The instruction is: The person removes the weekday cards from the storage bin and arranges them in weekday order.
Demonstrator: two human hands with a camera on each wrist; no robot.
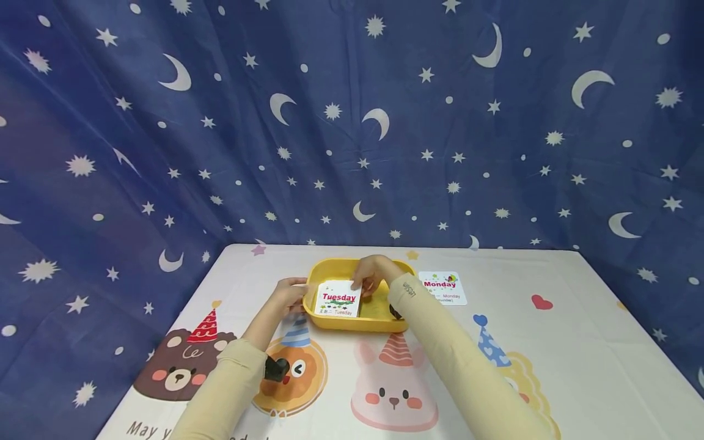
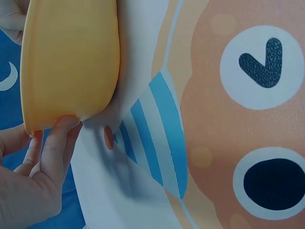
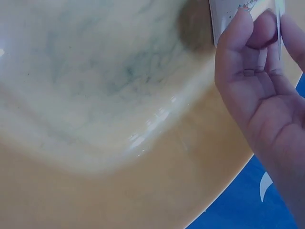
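Observation:
A yellow tray point(image 1: 352, 325) with raised sides stands on the table. At its left end, my left hand point(image 1: 290, 295) grips the wall and rim, fingers point(image 2: 59, 143) under the side in the left wrist view. Inside the tray's left half lie white cards, the top one a Tuesday card point(image 1: 337, 298) with red lettering. My right hand point(image 1: 375, 273) reaches over the tray and pinches that card at its upper right corner. Close up in the right wrist view, the curled fingers point(image 3: 238, 36) and thumb are at the card's edge; the fingertips are partly hidden.
A white Monday card point(image 1: 443, 288) lies flat on the table just right of the tray, partly behind my right sleeve. The tablecloth point(image 1: 484, 281) has printed party animals. A blue curtain point(image 1: 330, 134) with moons and stars hangs along the back and left edges.

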